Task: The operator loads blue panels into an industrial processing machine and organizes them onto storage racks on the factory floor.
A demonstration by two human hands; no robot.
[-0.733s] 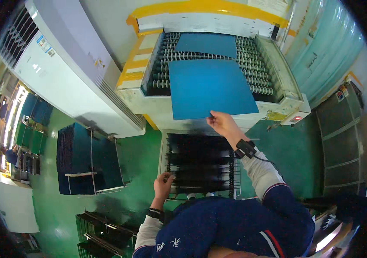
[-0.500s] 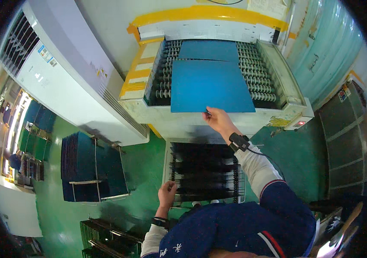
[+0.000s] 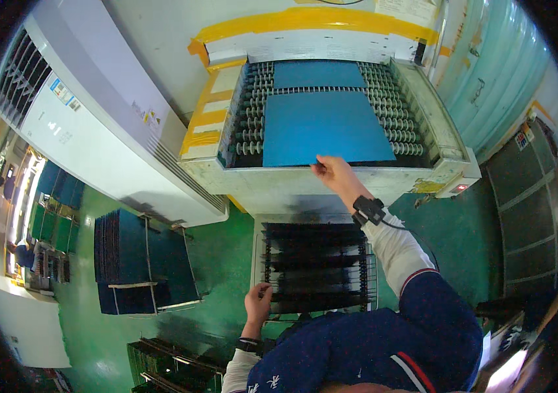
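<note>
A flat blue panel [image 3: 324, 128] lies on the rollers of a conveyor machine [image 3: 245, 143], its near edge at the machine's front lip. My right hand [image 3: 336, 175] is closed in a pinch at that near edge, thumb and fingertips on the panel. Farther in, a second blue panel [image 3: 318, 74] rests on the rollers, a narrow gap between the two. Lower down, my left hand [image 3: 258, 303] is curled beside the left side of a wire rack [image 3: 372, 281] filled with dark panels [image 3: 315, 262]. What its fingers hold, if anything, is hidden.
A tall white air conditioner [image 3: 115, 124] stands left of the machine. On the green floor at left is a rack of dark panels [image 3: 141, 262], with another loaded rack [image 3: 171, 367] nearer me. Clear strip curtains [image 3: 488, 78] and a grey panelled unit [image 3: 527, 209] are at right.
The near blue panel has come down flatter onto the rollers, with my right hand at its edge. The far panel has moved away, widening the gap. My left hand stays by the rack.
</note>
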